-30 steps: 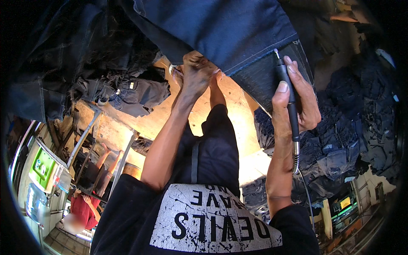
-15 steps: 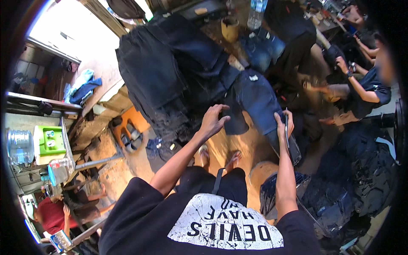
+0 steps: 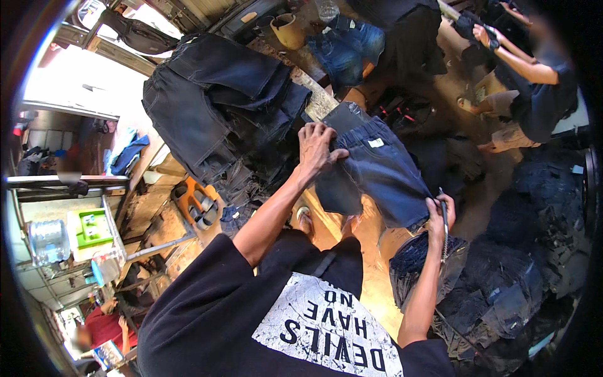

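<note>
A pair of dark blue denim shorts (image 3: 389,169) with a small white label hangs spread out in front of me. My left hand (image 3: 317,151) has closed on the shorts' upper left corner near the waistband, fingers curled over the cloth and thumb along it. Beside the hem of the right leg, my right hand (image 3: 441,217) is wrapped round a slim metal tool (image 3: 445,242) with a rod-like shape; its exact kind is unclear. Whether the right fingers also pinch the hem cannot be made out.
A heap of black denim garments (image 3: 213,107) lies to the left on a bench. Dark cloth piles (image 3: 502,257) fill the lower right. Blue shorts (image 3: 345,50) and a tan pot (image 3: 287,31) are at the far side. A person (image 3: 534,94) works at right; another (image 3: 110,327) is at lower left.
My left hand has moved from hovering open onto the waistband of the shorts. The shorts are now spread wider, and my right hand with the tool sits lower at the hem.
</note>
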`<state>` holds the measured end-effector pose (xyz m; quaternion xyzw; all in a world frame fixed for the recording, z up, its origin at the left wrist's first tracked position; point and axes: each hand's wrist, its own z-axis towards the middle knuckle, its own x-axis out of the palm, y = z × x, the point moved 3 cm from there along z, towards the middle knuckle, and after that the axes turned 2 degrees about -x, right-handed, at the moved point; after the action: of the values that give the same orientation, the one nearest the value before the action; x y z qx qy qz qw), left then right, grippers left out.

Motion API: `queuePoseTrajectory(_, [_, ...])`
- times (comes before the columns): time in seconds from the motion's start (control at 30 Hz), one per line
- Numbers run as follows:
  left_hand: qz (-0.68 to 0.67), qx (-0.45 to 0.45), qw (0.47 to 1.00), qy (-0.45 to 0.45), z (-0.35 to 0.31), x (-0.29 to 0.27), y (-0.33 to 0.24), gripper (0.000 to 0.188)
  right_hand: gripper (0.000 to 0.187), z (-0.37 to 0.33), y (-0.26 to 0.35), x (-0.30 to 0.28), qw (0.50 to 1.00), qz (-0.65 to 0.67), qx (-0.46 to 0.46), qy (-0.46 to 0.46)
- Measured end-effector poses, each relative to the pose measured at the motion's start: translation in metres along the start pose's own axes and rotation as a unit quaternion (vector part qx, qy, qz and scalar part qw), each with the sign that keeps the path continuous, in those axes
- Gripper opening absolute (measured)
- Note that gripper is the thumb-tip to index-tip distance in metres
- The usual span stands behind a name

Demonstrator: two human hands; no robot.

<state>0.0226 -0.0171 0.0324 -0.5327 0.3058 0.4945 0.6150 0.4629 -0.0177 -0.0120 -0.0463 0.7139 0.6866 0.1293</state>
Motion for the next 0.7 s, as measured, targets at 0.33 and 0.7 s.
queuePoseTrajectory(0.33, [-0.221, -0.07, 0.973, 0.01, -0.025, 0.087, -0.194, 0.031, 0.021, 0.146, 0.02, -0.112, 0.916, -0.358, -0.144, -0.113])
queuePoseTrajectory(0.7, [-0.078, -0.097, 0.987, -0.104, 0.106, 0.067, 0.082, 0.046, 0.02, -0.007, 0.092, 0.184, 0.867, -0.122, -0.382, 0.296])
